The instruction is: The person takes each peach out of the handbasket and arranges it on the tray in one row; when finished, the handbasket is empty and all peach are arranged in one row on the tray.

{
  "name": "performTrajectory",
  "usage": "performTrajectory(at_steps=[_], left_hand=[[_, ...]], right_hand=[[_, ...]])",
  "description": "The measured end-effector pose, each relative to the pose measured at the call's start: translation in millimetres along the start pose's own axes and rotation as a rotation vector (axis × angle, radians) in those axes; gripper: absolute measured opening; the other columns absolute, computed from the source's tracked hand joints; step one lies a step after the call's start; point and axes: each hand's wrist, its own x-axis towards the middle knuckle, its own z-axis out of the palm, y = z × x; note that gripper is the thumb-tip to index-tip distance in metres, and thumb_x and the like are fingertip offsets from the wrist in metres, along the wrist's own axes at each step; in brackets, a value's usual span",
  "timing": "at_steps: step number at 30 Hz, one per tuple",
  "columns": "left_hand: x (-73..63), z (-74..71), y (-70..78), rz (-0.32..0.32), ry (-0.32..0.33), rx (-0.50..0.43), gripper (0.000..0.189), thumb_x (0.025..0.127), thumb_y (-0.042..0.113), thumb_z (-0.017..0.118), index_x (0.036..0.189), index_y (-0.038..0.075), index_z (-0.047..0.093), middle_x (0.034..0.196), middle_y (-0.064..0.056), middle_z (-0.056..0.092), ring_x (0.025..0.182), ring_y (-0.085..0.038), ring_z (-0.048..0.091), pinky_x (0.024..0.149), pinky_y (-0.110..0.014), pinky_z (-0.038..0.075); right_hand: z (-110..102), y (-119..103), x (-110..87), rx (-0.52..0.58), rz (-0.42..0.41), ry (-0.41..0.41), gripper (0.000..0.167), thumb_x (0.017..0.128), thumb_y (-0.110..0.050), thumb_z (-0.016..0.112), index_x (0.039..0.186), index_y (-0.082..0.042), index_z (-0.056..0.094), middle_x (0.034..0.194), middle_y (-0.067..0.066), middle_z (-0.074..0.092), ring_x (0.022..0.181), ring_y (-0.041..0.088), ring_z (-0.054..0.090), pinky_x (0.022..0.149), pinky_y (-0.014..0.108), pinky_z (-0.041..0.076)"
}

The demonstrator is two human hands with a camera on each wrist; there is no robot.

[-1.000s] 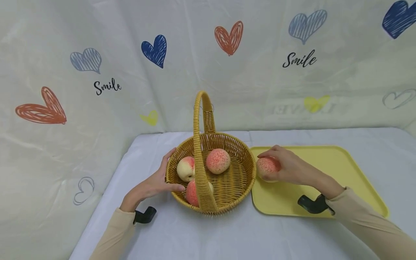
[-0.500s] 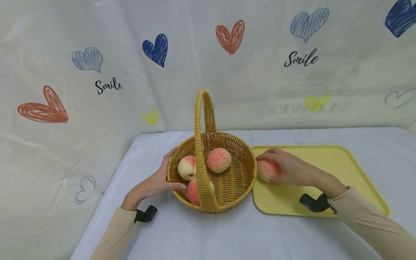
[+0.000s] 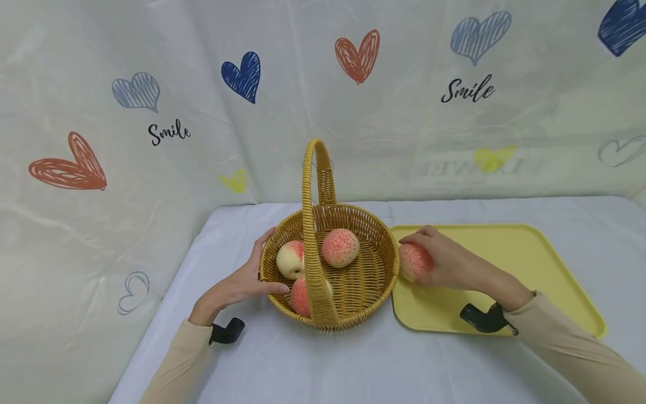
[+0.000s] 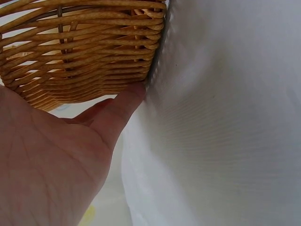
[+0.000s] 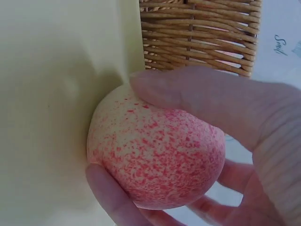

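With thumb and fingers spread, my left hand touches the outer left side of a round wicker basket with a tall arched handle. In the left wrist view one straight digit reaches the basket's bottom edge. My right hand grips a pink-speckled peach at the left end of a yellow tray, right beside the basket. In the right wrist view its thumb and fingers curl round the peach, low over the tray. Three peaches lie in the basket: a pale one, a pink one and one partly behind the handle.
A white cloth covers the table. Behind it hangs a pale backdrop printed with hearts and "Smile". The basket handle arches high over the basket's middle. A dark wrist mount sits at the right cuff.
The right hand and its peach shift slightly at the tray's left end, with the wrist a little further left. The left hand, basket and peaches inside look unchanged.
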Motion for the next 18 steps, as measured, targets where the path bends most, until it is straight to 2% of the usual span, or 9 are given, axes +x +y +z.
performTrajectory(at_steps=[5, 9, 13, 18], left_hand=[[0.3, -0.7, -0.3, 0.005, -0.003, -0.007, 0.13, 0.08, 0.042, 0.091, 0.167, 0.03, -0.005, 0.172, -0.013, 0.013, 0.156, -0.035, 0.019, 0.121, -0.06, 0.022], [0.8, -0.2, 0.2, 0.004, -0.005, -0.021, 0.13, 0.08, 0.04, 0.091, 0.167, 0.029, -0.005, 0.171, -0.013, 0.015, 0.156, -0.035, 0.021, 0.121, -0.058, 0.022], [0.3, 0.1, 0.5, -0.003, -0.004, -0.028, 0.13, 0.08, 0.039, 0.091, 0.167, 0.028, -0.006, 0.171, -0.014, 0.016, 0.155, -0.034, 0.022, 0.121, -0.057, 0.022], [0.3, 0.3, 1.1, -0.004, -0.005, -0.04, 0.131, 0.08, 0.039, 0.092, 0.167, 0.028, -0.006, 0.17, -0.014, 0.019, 0.154, -0.033, 0.025, 0.121, -0.056, 0.024]], right_hand=[[1.6, -2.8, 2.0, -0.012, 0.076, 0.013, 0.066, 0.077, -0.016, 0.09, 0.133, 0.005, 0.063, 0.116, 0.022, 0.056, 0.097, 0.033, 0.064, 0.078, 0.049, 0.059], [2.0, -5.9, 1.7, -0.015, 0.117, 0.018, 0.065, 0.076, -0.018, 0.092, 0.13, 0.002, 0.064, 0.11, 0.019, 0.054, 0.091, 0.03, 0.064, 0.077, 0.05, 0.059], [1.4, -7.7, 1.5, -0.015, 0.126, 0.002, 0.067, 0.074, -0.018, 0.094, 0.13, 0.002, 0.063, 0.108, 0.019, 0.053, 0.088, 0.029, 0.063, 0.075, 0.05, 0.059], [-3.1, -7.1, 1.7, -0.017, 0.105, -0.028, 0.071, 0.074, -0.019, 0.094, 0.132, 0.004, 0.061, 0.111, 0.023, 0.054, 0.091, 0.031, 0.063, 0.077, 0.05, 0.059]])
